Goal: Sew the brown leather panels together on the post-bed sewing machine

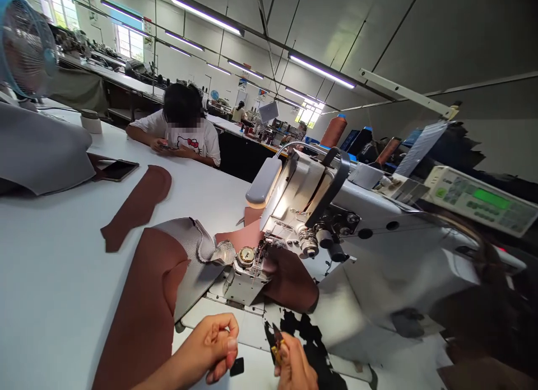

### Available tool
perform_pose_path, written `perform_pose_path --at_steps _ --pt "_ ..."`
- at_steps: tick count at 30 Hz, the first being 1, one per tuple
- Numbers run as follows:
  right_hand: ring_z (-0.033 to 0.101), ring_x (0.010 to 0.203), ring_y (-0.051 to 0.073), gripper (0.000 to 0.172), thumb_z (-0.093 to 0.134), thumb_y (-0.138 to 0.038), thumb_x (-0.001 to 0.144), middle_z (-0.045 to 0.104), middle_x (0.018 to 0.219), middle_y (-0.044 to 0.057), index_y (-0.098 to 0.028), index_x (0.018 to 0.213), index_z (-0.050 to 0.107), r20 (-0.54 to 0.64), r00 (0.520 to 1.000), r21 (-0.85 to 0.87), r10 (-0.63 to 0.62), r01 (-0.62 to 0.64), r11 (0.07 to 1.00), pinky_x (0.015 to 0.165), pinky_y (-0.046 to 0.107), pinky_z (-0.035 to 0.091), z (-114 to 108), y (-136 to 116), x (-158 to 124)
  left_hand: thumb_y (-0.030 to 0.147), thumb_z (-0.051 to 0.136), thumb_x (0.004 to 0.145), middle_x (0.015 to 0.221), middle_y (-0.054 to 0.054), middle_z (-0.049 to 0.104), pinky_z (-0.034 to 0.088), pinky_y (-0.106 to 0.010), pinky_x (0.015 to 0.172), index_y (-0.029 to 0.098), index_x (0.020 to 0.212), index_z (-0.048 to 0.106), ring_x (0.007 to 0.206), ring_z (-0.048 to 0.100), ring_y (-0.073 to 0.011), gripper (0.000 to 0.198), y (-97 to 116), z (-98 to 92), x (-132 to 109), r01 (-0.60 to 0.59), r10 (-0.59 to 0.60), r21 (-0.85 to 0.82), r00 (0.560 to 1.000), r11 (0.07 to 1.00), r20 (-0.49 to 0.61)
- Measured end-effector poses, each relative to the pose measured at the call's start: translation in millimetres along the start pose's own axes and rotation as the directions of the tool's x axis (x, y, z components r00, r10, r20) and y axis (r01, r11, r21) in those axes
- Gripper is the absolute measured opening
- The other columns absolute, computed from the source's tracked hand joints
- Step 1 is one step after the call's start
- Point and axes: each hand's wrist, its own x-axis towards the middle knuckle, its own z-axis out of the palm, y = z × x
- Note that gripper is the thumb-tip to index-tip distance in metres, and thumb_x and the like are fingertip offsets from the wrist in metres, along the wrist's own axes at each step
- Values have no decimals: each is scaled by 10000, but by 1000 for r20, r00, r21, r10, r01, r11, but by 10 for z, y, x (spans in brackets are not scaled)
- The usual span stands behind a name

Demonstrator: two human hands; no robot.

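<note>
In front of the sewing machine [247, 286], my left hand [210, 345] is closed, its thumb and fingers curled together. Whatever it pinches, if anything, is too small to make out. To its right, my right hand [296, 367] grips small thread snips [277, 345] with yellow handles and a dark blade pointing up. A small black piece [237, 367] lies on the white surface between the hands. Black cut-out scraps [309, 334] lie beside my right hand. Brown material [138, 300] with a grey mesh backing stretches from the machine towards me, left of my left hand.
Another brown cut piece [140, 205], a phone [120, 170] and grey material [42, 149] lie on the white table [50, 250]. A person [191, 132] sits across it. A lamp [264, 181], thread cones [334, 131] and a control panel [483, 199] stand around the machine.
</note>
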Motion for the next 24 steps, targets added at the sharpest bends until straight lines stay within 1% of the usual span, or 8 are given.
perform_pose_path --at_steps 3,4,7,10,13,15,18,24 --pt "705 725 175 221 381 -230 973 715 920 90 -169 1126 528 83 996 28 17 -19 999 627 238 502 -148 -197 535 449 526 675 585 10 568 310 -222 409 210 681 359 413 412 -102 291 -67 4 87 19 -19 119 1000 993 -1" --pt "703 681 166 247 399 -271 971 718 867 59 -169 1177 491 126 992 36 26 -30 999 586 232 493 -185 -274 732 378 538 664 634 7 596 346 -230 454 209 701 407 478 471 -122 217 -39 -17 102 9 -8 178 1000 984 -5" --pt "668 543 188 211 428 -376 948 679 685 -6 -192 1035 483 231 973 0 13 -13 1000 457 268 426 -225 -468 1237 195 608 566 725 22 639 411 -233 596 212 765 606 669 573 -163 199 174 -130 66 -40 38 384 999 922 14" --pt "675 581 214 103 553 -262 876 664 676 -10 -205 923 481 400 915 -161 63 2 987 478 280 393 -173 -556 1510 223 652 627 581 29 576 394 -231 573 184 643 652 581 533 -144 42 510 -281 13 -67 119 564 991 823 -57" --pt "682 633 230 116 594 -212 845 682 750 21 -194 926 513 533 831 -275 158 -6 961 516 289 372 -105 -571 1621 212 649 717 727 -11 602 411 -300 735 166 733 632 775 541 -198 52 831 -432 103 -93 353 701 905 707 -237" --pt "681 648 244 100 588 -230 851 686 762 30 -194 930 540 571 801 -287 181 -11 958 525 298 359 -82 -563 1666 141 733 653 963 -31 633 358 -353 920 178 864 639 1023 500 -243 234 959 -518 238 -158 483 760 846 631 -225" --pt "685 680 246 92 587 -232 843 693 765 15 -207 929 564 592 779 -254 206 -62 965 545 294 365 -75 -526 1703 136 866 513 1014 -18 668 340 -378 966 201 893 669 1071 513 -260 432 991 -607 447 -249 541 792 833 557 -119" --pt "670 688 213 82 562 -271 849 691 769 -16 -226 916 549 547 793 -134 267 -231 964 588 277 409 -17 -437 1576 173 885 521 953 -39 716 415 -371 913 184 888 710 989 594 -254 406 886 -657 589 -291 570 796 818 530 -81"
